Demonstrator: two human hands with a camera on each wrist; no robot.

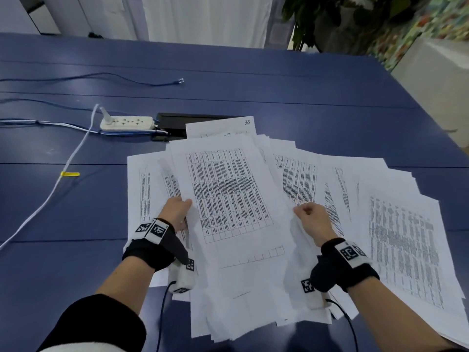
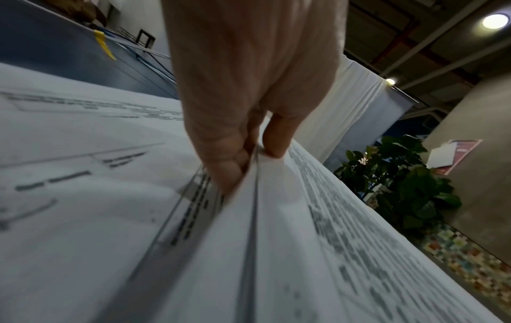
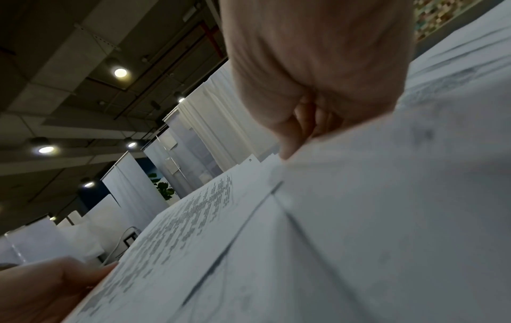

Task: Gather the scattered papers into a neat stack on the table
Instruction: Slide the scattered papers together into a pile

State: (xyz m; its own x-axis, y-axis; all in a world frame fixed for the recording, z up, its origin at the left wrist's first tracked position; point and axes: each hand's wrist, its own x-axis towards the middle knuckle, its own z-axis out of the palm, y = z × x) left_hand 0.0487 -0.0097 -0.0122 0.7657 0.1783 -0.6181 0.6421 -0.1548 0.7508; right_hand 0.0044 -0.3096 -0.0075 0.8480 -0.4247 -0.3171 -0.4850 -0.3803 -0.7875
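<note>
A thick, uneven bundle of printed papers [image 1: 233,212] with tables lies lifted in front of me over the blue table [image 1: 304,92]. My left hand [image 1: 177,212] grips its left edge, thumb on top and fingers underneath; the left wrist view shows the bundle of papers [image 2: 276,218] pinched by the left hand [image 2: 249,153]. My right hand [image 1: 311,217] grips the right edge with curled fingers; in the right wrist view the right hand [image 3: 304,131] curls over the paper bundle [image 3: 359,218]. More loose sheets [image 1: 401,237] fan out to the right, and some sheets [image 1: 144,189] lie under the left side.
A white power strip [image 1: 127,123] with white and blue cables sits at the left, near a black cable hatch [image 1: 175,120]. A white cable with a yellow tag [image 1: 69,174] crosses the left table half. A plant [image 1: 342,21] stands beyond the far edge.
</note>
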